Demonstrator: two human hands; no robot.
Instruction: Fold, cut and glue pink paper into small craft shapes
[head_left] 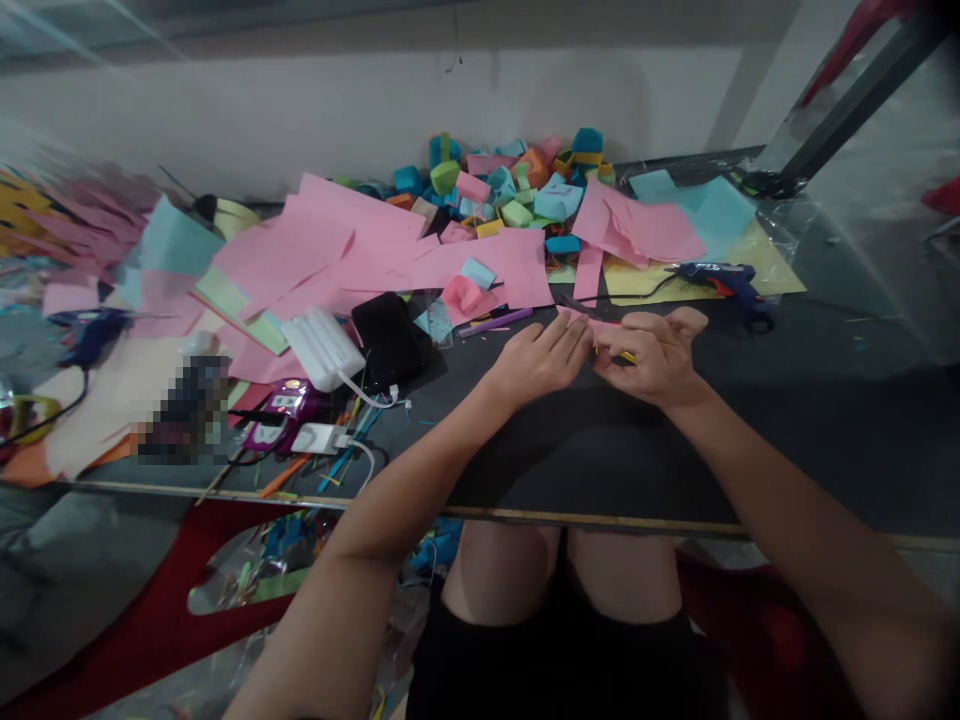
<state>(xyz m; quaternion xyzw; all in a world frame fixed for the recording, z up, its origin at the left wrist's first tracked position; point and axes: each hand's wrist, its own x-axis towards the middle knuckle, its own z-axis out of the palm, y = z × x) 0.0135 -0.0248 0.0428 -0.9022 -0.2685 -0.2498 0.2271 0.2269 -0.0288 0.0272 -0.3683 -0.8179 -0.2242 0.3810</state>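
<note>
Over the dark table, my two hands are close together. My left hand (546, 352) is closed, its fingertips pinching a small pink paper piece (592, 322). Curled beside it at the same paper, my right hand (649, 355) grips what looks like scissors with yellow on the handle (628, 356). Their dark blade (576, 303) seems to show past the paper, though the fingers hide most of the tool. A purple pen (496, 322) lies left of my left hand. Behind it is a curled pink paper piece (461, 294).
Pink paper sheets (330, 240) spread across the left and back, before a heap of small coloured paper boxes (517, 190). A blue glue gun (724, 280) lies at right. A white power bank (322, 347), black phone (390, 340) and white charger (321, 438) lie left.
</note>
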